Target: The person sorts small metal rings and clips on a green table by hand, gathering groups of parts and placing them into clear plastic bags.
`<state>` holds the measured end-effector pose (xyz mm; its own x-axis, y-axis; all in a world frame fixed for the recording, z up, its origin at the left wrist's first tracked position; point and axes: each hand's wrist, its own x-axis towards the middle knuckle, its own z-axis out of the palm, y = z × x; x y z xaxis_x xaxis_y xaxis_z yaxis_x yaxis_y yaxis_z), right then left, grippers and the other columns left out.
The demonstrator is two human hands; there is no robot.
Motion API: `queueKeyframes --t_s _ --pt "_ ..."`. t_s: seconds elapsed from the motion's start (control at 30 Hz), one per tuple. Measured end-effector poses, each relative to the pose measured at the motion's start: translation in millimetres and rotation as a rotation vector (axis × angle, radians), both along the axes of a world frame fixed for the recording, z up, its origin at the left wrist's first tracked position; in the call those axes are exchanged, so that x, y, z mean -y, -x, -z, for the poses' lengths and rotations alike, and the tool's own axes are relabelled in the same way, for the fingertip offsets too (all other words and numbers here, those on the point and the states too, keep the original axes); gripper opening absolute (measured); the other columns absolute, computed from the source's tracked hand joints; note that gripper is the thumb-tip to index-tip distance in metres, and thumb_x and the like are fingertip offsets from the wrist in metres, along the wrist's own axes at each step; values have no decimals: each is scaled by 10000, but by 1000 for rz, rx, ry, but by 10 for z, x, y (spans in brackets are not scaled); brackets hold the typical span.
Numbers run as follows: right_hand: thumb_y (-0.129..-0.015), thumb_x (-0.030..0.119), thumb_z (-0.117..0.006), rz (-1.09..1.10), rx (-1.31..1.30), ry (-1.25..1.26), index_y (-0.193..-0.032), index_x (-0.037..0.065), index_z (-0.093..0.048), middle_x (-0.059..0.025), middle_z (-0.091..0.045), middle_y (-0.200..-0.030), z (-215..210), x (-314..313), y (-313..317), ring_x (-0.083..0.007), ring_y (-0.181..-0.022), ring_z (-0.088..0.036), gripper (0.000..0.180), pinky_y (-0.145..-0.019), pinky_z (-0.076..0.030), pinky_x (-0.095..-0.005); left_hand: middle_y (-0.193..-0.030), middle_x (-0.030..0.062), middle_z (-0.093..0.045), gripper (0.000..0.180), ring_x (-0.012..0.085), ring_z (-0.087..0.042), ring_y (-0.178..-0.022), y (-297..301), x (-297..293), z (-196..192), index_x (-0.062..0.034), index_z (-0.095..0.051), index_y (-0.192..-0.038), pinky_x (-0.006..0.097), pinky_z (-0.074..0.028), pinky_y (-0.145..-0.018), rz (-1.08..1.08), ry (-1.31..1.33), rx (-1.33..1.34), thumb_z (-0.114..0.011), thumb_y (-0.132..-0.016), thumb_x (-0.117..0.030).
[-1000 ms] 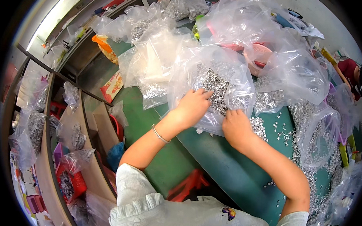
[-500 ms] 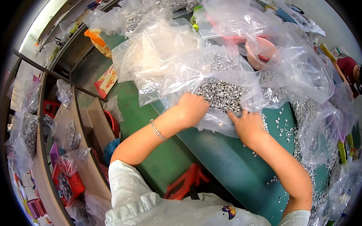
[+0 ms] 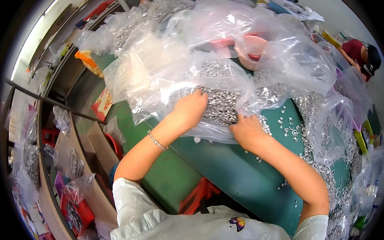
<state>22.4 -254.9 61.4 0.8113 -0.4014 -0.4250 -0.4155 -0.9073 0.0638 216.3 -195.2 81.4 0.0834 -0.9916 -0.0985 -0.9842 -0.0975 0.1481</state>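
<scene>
Curling our right hand (image 3: 248, 132) against the near right edge of the clear bag (image 3: 221, 82), we no longer stretch its thumb out as far as half a second ago, and our left hand (image 3: 188, 111) has moved a little farther up the bag's left side. As we judge it, the two hands now steady the plastic from either side, leaving the metal pieces (image 3: 220, 106) in the bag showing between them. The fingers of both hands are bent and close together, the left ones reaching the edge of the pieces; whether either hand pinches plastic or metal, we cannot tell. The bag rests on the green surface (image 3: 224, 163) in front of us. Counting around it, we have two hands, one bag between them, one bracelet (image 3: 156, 140) on the left wrist, one pink tub (image 3: 250, 50) beyond the bag and one other person (image 3: 355, 53) far off to its right. The pieces inside the bag, and the loose pieces (image 3: 291, 132) scattered to its right, are too many and too small for us to count.
</scene>
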Motion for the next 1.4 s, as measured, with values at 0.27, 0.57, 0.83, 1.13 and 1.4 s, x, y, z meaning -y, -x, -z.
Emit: queueKeyframes --t_s 0.27,0.57,0.83,1.13,1.4 --pt "-829 63 -549 312 526 -111 -1154 9 -511 -253 -595 -1065 67 48 -270 -376 -973 -631 331 -780 -508 -474 -1425 248 -374 582 467 -396 -1265 -140 500 380 -84 -433 -1378 526 -374 -1018 168 263 114 -625 -835 -162" --pt "-800 153 -627 323 578 -201 -1453 44 -307 -243 -513 -1289 262 206 -419 -373 -1123 -577 736 -868 -503 -465 -1469 238 -334 668 491 -379 -1259 -131 629 347 -76 -425 -1389 574 -308 -1050 180 97 133 -598 -798 -336" --pt "-779 173 -662 293 504 -209 -1320 55 -434 -232 -534 -1230 424 295 -440 -350 -1108 -590 599 -844 -509 -488 -1329 250 -458 774 457 -417 -1225 -53 543 322 -43 -462 -1317 574 -333 -1002 221 24 43 -726 -697 -424" --pt "-686 272 -770 366 747 -185 -1417 -3 -304 -217 -569 -1237 697 309 -552 -349 -1104 -594 909 -882 -492 -456 -1292 209 -485 947 426 -474 -1144 -107 550 438 11 -444 -1271 508 -402 -973 380 98 33 -890 -494 -297" --pt "-776 170 -652 325 672 -189 -1243 -17 -501 -177 -670 -1020 500 188 -417 -331 -902 -675 525 -809 -513 -438 -1111 198 -569 722 393 -558 -1053 -16 401 372 -21 -488 -1151 428 -459 -905 337 17 -139 -866 -555 -168"
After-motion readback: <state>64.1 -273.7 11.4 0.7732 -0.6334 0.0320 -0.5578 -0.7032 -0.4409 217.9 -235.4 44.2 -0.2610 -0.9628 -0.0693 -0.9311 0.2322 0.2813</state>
